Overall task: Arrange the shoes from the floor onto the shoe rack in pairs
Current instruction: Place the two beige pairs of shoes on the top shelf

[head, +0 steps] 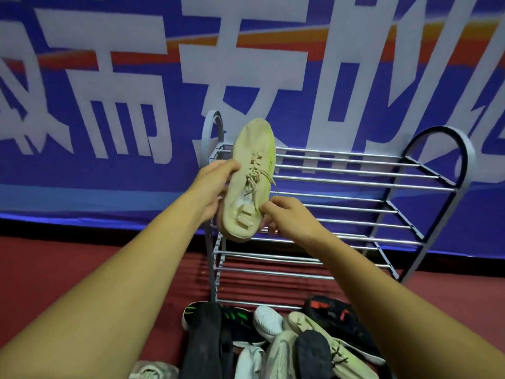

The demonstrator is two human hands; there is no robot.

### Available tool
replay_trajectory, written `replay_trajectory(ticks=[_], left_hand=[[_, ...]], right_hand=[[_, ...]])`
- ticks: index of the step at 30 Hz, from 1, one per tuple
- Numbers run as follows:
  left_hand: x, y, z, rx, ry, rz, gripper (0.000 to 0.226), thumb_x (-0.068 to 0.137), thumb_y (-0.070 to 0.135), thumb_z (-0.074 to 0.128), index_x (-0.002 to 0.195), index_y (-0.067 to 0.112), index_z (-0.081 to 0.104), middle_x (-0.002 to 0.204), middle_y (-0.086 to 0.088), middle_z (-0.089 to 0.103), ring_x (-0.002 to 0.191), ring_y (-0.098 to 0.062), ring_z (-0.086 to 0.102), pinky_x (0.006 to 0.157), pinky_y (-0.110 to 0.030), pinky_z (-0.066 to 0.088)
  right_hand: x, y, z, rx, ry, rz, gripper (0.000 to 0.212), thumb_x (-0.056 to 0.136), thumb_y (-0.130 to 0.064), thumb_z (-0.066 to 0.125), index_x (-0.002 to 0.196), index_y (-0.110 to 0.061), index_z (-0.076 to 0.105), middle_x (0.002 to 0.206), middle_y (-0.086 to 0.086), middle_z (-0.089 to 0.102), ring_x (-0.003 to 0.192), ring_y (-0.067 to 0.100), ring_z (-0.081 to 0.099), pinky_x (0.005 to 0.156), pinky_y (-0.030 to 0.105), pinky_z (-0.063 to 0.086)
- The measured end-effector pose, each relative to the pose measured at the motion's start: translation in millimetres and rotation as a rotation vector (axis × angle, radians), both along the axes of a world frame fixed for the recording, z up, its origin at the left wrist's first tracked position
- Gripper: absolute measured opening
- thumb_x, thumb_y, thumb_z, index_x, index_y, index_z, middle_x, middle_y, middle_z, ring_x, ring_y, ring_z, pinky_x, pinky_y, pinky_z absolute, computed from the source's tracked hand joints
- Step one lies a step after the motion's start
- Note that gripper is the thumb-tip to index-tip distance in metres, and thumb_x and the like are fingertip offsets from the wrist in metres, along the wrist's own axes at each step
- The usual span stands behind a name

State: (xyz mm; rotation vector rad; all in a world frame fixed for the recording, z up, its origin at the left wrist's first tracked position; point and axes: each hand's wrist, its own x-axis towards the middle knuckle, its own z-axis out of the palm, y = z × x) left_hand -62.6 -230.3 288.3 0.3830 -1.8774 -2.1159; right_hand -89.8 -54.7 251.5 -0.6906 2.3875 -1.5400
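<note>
The left hand (213,187) gripped the left flank of a cream-beige knit sneaker with tan laces (252,160), thumb laid over the upper near the lacing and the fingers wrapped behind it out of sight. The right hand (287,214) pinched the same sneaker at its heel collar, thumb on top by the opening and curled fingers tucked under the edge of the sole. Both bare forearms reached up from the bottom corners of the view.

The sneaker was held clear of the floor, top side facing the camera, toe pointing up and heel down. It hung in front of the left end of a metal shoe rack with chrome bars and arched grey side frames (355,183), its toe rising above the top tier. Whether it touched the rack could not be told.

At the foot of the rack lay a jumbled heap of shoes on the dark red floor (82,258). It included a black sneaker with green markings (235,321), a white sneaker (269,321), a black sneaker with red markings (336,315) and a pale beige sneaker with dark laces (328,348), which looked like the held one.

Behind the rack hung a blue banner with large white characters (109,105).
</note>
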Motion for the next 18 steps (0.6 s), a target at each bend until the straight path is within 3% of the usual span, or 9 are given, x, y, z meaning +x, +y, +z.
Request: replay_trajectory(ticks=[4,8,11,15,18], left_hand=[[-7,-11,-22,-0.075,-0.062,-0.132,0.02,0.085,0.033,0.068,0.102,0.023,0.072,0.105,-0.006,0.077,0.096,-0.027,0.072,0.09,-0.046,0.055],[-11,-15,-28,0.002,-0.013,-0.104,0.028,0.088,0.033,0.071,0.112,0.02,0.068,0.107,-0.006,0.076,0.095,-0.024,0.073,0.081,-0.039,0.058],[-15,-25,-23,0.02,0.031,-0.014,0.053,0.082,0.041,0.078,0.122,0.011,0.06,0.105,-0.007,0.075,0.088,-0.022,0.073,0.076,-0.035,0.057],[-15,-32,-17,0.04,0.044,0.099,0.04,0.084,0.045,0.074,0.107,0.02,0.052,0.087,0.0,0.068,0.071,-0.014,0.06,0.056,-0.026,0.04],[-9,-36,-20,-0.062,0.028,0.037,0.038,0.084,0.056,0.068,0.106,0.026,0.059,0.094,0.001,0.073,0.078,-0.016,0.064,0.062,-0.028,0.041]], right_hand=[[-15,-21,-3,-0.12,0.016,-0.177,0.034,0.089,-0.03,0.051,0.082,0.001,0.065,0.066,0.005,0.072,0.06,0.018,0.058,0.061,0.035,0.044],[-22,-38,3,-0.166,0.042,-0.244,0.045,0.081,-0.047,0.05,0.088,-0.006,0.068,0.076,0.009,0.072,0.079,0.032,0.065,0.08,0.049,0.056],[-25,-46,10,-0.274,-0.007,-0.203,0.035,0.088,-0.049,0.056,0.108,-0.024,0.069,0.095,0.002,0.072,0.074,0.014,0.062,0.075,0.037,0.051],[-25,-56,17,-0.31,-0.011,-0.099,0.034,0.092,-0.046,0.063,0.119,-0.025,0.064,0.094,-0.006,0.067,0.072,0.007,0.059,0.069,0.027,0.047],[-29,-65,15,-0.336,0.018,-0.117,0.039,0.09,-0.05,0.066,0.122,-0.027,0.062,0.102,-0.003,0.071,0.079,0.005,0.06,0.074,0.028,0.047]])
